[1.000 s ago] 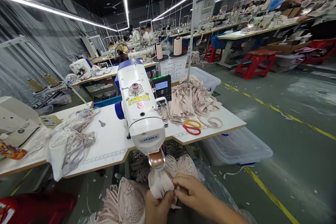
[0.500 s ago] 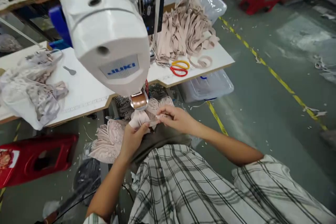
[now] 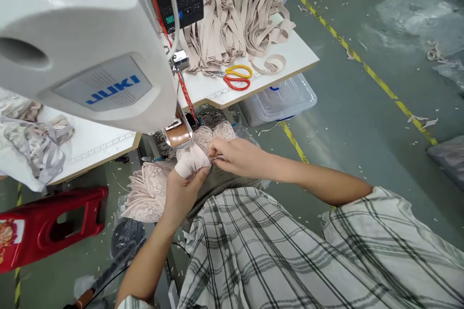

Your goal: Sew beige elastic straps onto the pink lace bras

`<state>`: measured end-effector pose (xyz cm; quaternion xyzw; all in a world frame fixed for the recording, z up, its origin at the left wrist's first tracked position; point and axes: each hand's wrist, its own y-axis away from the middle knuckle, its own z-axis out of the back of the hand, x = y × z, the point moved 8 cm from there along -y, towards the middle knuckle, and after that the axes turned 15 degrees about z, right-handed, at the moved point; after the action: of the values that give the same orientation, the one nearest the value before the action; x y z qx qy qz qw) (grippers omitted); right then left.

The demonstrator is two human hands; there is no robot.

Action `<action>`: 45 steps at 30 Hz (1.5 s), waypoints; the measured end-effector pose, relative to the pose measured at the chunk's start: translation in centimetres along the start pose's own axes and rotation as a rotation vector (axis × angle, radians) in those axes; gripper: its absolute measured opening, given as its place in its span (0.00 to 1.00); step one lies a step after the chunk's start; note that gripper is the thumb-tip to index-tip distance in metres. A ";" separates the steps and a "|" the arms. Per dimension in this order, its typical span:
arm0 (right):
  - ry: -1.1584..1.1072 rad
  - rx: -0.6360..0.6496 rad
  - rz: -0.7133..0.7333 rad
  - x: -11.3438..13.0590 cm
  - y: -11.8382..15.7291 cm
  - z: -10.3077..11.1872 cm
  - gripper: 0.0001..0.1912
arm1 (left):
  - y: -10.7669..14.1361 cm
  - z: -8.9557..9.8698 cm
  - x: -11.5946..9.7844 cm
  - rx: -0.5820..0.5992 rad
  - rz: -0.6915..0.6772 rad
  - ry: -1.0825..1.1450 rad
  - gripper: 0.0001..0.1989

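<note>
A white sewing machine [image 3: 108, 58] marked JUKI reaches in from the upper left. Just below its needle area, my left hand [image 3: 186, 188] grips a pale pink fabric piece [image 3: 188, 161] between thumb and fingers. My right hand [image 3: 239, 157] is closed, pinching at the right end of this fabric; its fingertips partly hide what they hold. Pink lace [image 3: 223, 130] shows behind my right hand. More lace pieces [image 3: 148, 193] hang in a gathered bunch left of my left wrist.
Scissors [image 3: 237, 77] with yellow and red handles lie on the white table [image 3: 304, 53], before a heap of beige straps [image 3: 232, 19]. Below sits a clear plastic bin [image 3: 279, 99]. Greyish fabric [image 3: 32, 145] lies at left, above a red stool [image 3: 54, 227].
The view has moved closer to the machine, which now looks larger and farther left. Both hands stay at the fabric; my right fingers are curled more tightly at its end.
</note>
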<state>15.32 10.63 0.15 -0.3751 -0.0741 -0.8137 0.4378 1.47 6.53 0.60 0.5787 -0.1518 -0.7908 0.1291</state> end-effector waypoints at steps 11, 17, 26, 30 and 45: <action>-0.331 0.141 -0.083 -1.0 -0.9 1.1 0.09 | -1.2 -0.1 0.4 0.041 0.066 -0.118 0.12; -0.491 0.146 -0.138 -2.4 -0.7 0.2 0.12 | -2.0 -0.2 1.4 0.125 0.165 0.098 0.10; -0.885 0.048 -0.386 -2.8 0.5 -1.6 0.13 | -3.0 -1.2 2.6 0.214 0.240 0.332 0.10; -0.813 -0.004 -0.361 -2.6 0.3 -1.4 0.14 | -2.9 -1.4 2.4 0.170 0.231 0.378 0.11; -0.893 0.293 -0.188 1.7 -6.0 2.7 0.14 | 1.0 0.1 3.5 0.112 -0.056 0.876 0.46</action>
<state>11.59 14.34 4.49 -0.6139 -0.4024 -0.5900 0.3361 0.37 4.23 -2.07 0.8692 -0.1095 -0.4648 0.1283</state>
